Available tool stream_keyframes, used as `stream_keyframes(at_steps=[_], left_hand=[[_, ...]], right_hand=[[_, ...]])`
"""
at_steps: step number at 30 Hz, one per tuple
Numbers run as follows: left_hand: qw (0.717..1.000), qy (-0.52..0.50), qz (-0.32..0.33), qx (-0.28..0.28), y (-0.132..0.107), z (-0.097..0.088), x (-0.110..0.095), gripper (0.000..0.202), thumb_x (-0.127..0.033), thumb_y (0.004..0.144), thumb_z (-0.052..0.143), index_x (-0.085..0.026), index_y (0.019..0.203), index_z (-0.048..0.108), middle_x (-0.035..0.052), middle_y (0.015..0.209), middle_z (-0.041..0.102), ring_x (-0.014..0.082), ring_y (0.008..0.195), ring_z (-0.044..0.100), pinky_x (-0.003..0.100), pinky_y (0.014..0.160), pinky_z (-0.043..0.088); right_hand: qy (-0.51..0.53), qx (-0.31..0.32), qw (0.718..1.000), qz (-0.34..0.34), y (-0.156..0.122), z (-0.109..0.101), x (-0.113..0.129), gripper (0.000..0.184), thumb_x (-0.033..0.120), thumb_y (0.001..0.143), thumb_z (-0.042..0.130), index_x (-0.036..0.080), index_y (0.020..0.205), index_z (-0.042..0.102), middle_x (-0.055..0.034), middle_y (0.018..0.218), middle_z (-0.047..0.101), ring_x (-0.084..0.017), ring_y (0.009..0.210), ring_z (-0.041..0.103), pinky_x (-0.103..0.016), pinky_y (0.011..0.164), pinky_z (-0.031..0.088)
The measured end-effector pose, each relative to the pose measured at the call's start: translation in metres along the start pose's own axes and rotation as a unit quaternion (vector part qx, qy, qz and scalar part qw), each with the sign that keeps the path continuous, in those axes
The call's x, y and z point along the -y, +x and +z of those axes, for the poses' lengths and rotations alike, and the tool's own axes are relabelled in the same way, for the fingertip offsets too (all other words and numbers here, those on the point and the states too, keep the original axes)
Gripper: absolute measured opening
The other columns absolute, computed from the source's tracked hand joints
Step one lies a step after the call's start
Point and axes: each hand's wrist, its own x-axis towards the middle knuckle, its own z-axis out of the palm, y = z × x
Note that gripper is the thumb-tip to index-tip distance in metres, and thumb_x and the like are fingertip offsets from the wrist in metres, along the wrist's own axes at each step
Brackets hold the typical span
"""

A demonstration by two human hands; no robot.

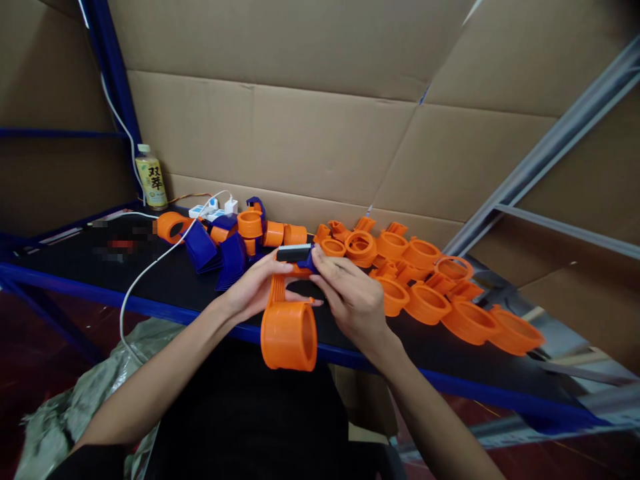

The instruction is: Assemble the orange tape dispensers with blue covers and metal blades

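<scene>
Head view: above the bench's [90, 260] near edge, left hand [255, 287] fingers grasp the orange ringed piece [285, 337]; right hand [357, 297] fingers pinch the blue part [311, 261]. Bracing the piece firmly, skin off the toothed strip [294, 253], seems best.

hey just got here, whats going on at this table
A person is holding an orange ring-ended part in front of the black-topped table. The left hand grips it near its upper end, while the right hand holds a small blue piece there, beside a black strip with a pale toothed edge. More orange parts lie grouped on the right of the table, with blue pieces toward the left.
</scene>
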Motion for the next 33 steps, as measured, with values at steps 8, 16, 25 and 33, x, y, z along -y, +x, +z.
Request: stream_keyframes(at_steps=[8,16,25,33], left_hand=[[0.998,-0.018,0.065,0.002,-0.006,-0.008,-0.03,0.036,-0.032,0.088,0.071,-0.019,0.121,0.066,0.0142,0.124,0.072,0.0369,0.121,0.066,0.055,0.094,0.058],[0.982,-0.051,0.174,-0.044,-0.008,-0.038,-0.068,0.067,-0.068,0.08,0.071,-0.019,0.125,0.064,0.014,0.114,0.073,0.0261,0.096,0.072,0.037,0.08,0.061],[0.957,-0.021,0.278,-0.08,-0.019,-0.051,-0.09,0.051,-0.056,0.076,0.078,-0.02,0.112,0.071,0.011,0.1,0.075,0.0251,0.087,0.072,0.042,0.083,0.061],[0.968,-0.049,0.229,-0.095,-0.022,-0.055,-0.096,0.053,-0.068,0.084,0.063,-0.021,0.107,0.069,0.0104,0.104,0.075,0.0182,0.071,0.07,0.037,0.073,0.062]], right_hand=[[0.041,0.044,0.998,0.018,0.036,-0.011,0.006,0.05,0.023,0.103,0.049,0.031,0.152,0.05,-0.0022,0.159,0.048,-0.027,0.152,0.037,-0.057,0.124,0.035],[0.054,0.156,0.968,0.189,0.08,0.052,-0.011,0.031,0.034,0.102,0.048,0.022,0.122,0.07,-0.0072,0.111,0.077,-0.023,0.1,0.071,-0.038,0.089,0.054],[-0.055,0.303,0.923,0.232,0.112,0.117,0.014,0.045,0.054,0.098,0.05,0.018,0.122,0.059,-0.0149,0.108,0.072,-0.036,0.104,0.069,-0.045,0.084,0.052],[-0.077,0.28,0.934,0.208,0.113,0.129,0.009,0.041,0.032,0.092,0.053,0.015,0.129,0.056,-0.0169,0.11,0.072,-0.035,0.103,0.069,-0.049,0.087,0.053]])
